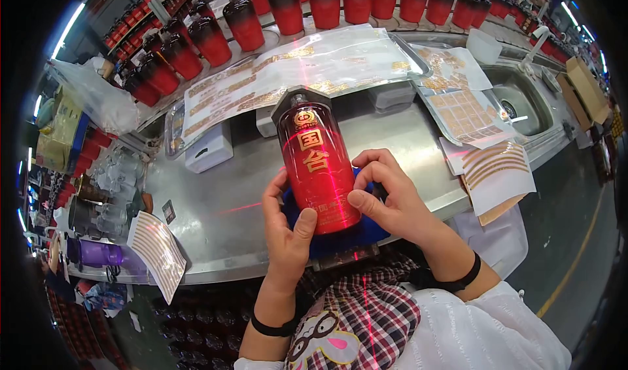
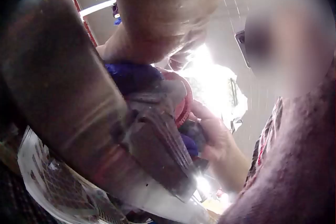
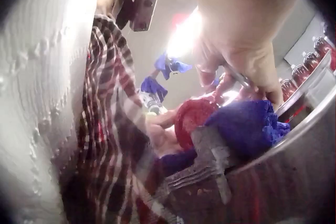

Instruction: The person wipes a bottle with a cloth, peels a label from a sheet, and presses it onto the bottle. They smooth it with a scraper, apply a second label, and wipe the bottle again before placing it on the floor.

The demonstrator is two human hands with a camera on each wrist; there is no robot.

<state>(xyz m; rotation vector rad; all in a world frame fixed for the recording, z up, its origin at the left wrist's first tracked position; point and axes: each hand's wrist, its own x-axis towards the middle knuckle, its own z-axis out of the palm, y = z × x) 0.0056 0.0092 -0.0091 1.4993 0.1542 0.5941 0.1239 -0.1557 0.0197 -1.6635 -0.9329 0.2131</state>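
A glossy red bottle (image 1: 320, 190) with a black shoulder and gold characters leans back on a blue cloth (image 1: 347, 239) at the bench's front edge. My left hand (image 1: 286, 236) holds its lower left side, thumb on the front and fingers along the side. At the lower right, my right hand (image 1: 392, 203) has its thumb tip at the bottle's front edge, with the fingers loosely bent beside it. In the right wrist view, the bottle's round red base (image 3: 193, 121) shows beside the bunched blue cloth (image 3: 244, 127) and a grey support (image 3: 210, 155).
Sheets of gold decals (image 1: 314, 59) lie on a raised tray behind the bottle. More decal sheets (image 1: 461, 108) sit at right, before a steel sink (image 1: 523, 98). Red-black bottles (image 1: 325, 3) line the back. A striped gold sheet (image 1: 157, 252) overhangs the left front edge.
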